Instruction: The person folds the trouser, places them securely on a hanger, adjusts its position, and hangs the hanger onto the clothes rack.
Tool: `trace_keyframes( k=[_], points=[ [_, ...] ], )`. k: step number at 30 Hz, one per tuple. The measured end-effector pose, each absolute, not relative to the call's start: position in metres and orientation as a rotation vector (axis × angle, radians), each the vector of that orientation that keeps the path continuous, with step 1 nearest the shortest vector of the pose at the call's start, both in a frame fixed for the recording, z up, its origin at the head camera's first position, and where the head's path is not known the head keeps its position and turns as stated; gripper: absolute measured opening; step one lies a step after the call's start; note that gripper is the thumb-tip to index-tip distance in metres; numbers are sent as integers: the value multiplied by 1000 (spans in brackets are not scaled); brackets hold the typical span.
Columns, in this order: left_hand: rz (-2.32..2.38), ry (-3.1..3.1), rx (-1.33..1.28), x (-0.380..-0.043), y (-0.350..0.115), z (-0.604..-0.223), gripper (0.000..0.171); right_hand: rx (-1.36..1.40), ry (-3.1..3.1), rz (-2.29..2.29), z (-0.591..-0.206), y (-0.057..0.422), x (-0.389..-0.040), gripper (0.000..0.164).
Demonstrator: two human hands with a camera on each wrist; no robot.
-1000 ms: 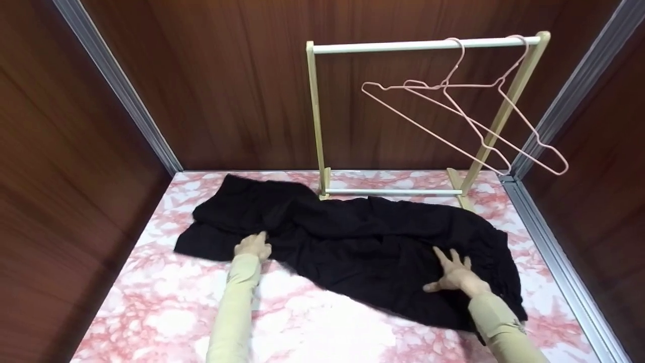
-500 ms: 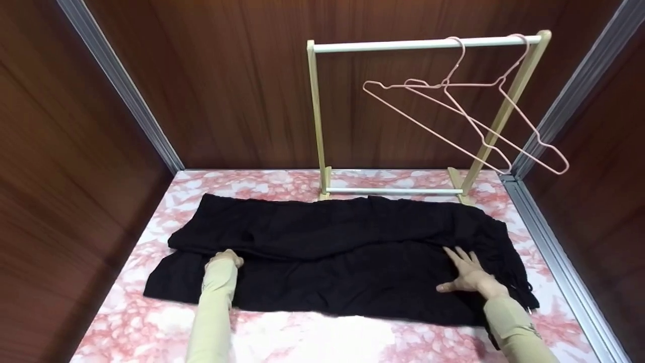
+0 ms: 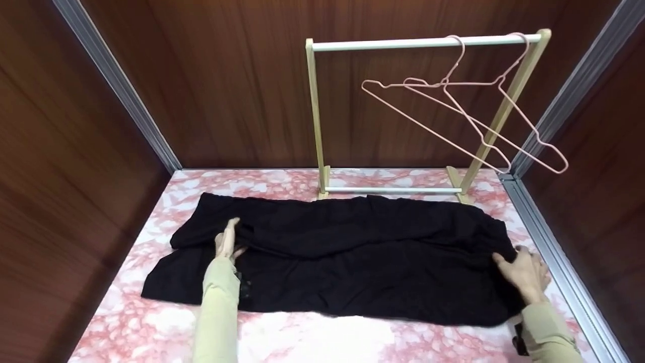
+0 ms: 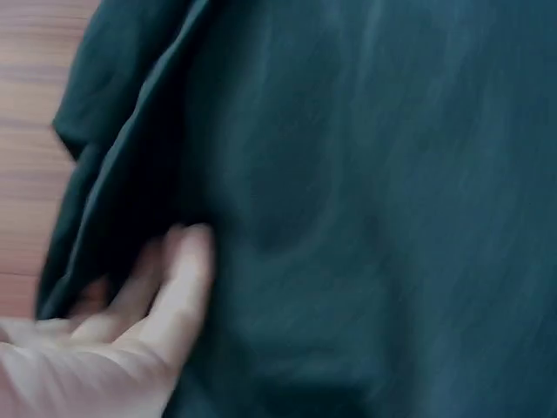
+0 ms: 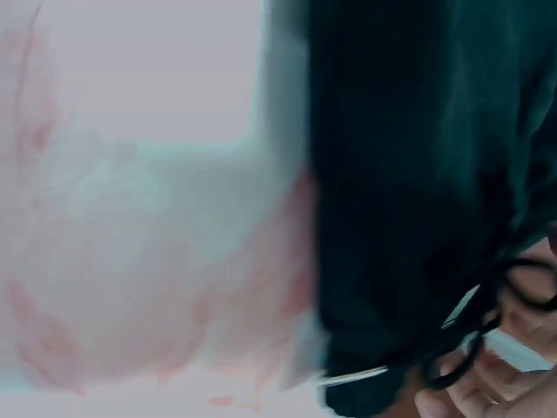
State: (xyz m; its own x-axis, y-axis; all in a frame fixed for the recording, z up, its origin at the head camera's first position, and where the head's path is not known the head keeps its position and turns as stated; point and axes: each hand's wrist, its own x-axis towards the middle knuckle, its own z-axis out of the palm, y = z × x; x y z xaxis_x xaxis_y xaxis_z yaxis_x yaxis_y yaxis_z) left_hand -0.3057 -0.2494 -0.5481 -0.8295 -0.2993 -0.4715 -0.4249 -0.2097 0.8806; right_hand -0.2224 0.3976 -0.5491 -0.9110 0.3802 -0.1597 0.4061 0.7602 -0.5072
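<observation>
A pair of black trousers point(image 3: 363, 272) lies stretched sideways across the table, one leg partly over the other, with the gathered waistband at the right. Over the leg end, my left hand point(image 3: 228, 241) has its fingers extended, close to the upper leg's fold; the left wrist view shows the fingers point(image 4: 187, 270) beside a loose fold of cloth. My right hand point(image 3: 526, 272) is at the waistband end, thumb and fingers apart and loosely bent around its edge. In the right wrist view, its fingers point(image 5: 474, 392) are beside the looped black drawstring point(image 5: 457, 361).
Behind the trousers stands a small garment rack point(image 3: 316, 116) with two pink hangers point(image 3: 468, 118) at its right end. Brown wood-grain panels point(image 3: 242, 91) and metal rails point(image 3: 554, 267) enclose the pink-marbled table point(image 3: 312, 343).
The left hand pulled the leg end toward the person and left, straightening the trousers, then let go and moved up slightly. The right hand lifted from its flat press and moved right to the waistband.
</observation>
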Motion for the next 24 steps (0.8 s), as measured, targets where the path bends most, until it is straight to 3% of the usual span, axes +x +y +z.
trace_keyframes(
  k=[3,6,12,14,19,24],
  points=[
    [2317,1823,-909,-309,-245,-552,80,718,2722,-940,-551,411,-223,101],
    [2374,1742,-802,-313,-245,-554,78,686,2647,-1043,-555,419,-224,101],
    [2585,1528,-589,-324,-247,-537,96,626,2770,-1013,-556,424,-227,58],
    [2677,1462,-580,-330,-246,-525,92,649,2837,-982,-552,422,-229,51],
    [2834,1515,-564,-347,-242,-496,65,818,2968,-1043,-539,414,-236,56],
    [2876,1693,-561,-362,-236,-477,50,909,3100,-1095,-538,406,-241,51]
  ],
)
